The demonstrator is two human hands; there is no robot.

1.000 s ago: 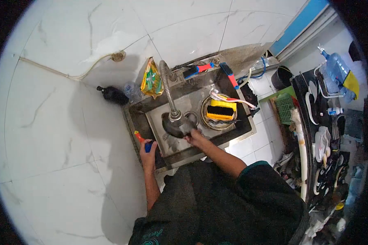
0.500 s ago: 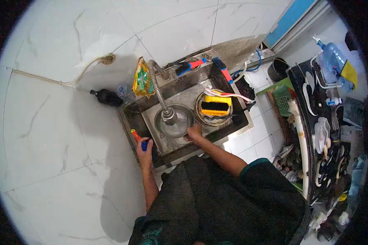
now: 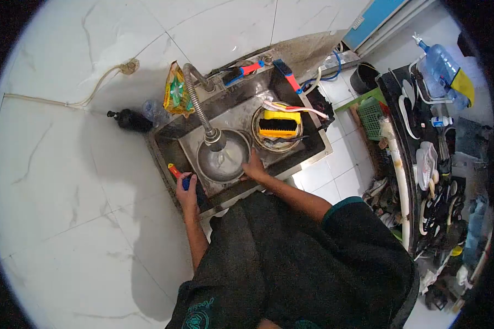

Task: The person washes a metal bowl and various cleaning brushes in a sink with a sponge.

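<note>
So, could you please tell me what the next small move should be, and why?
Probably bring the orange-and-blue tool over the metal bowl: the left hand already holds it just beside the bowl, which sits under the faucet with the right hand at its rim.

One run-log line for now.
left hand: holding orange-and-blue tool | right hand: at rim of round metal bowl | bowl: in sink, under ribbed metal faucet

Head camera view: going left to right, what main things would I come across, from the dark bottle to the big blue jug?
Dark bottle, yellow-green packet, metal bowl, yellow brush, green basket, big blue jug.
</note>
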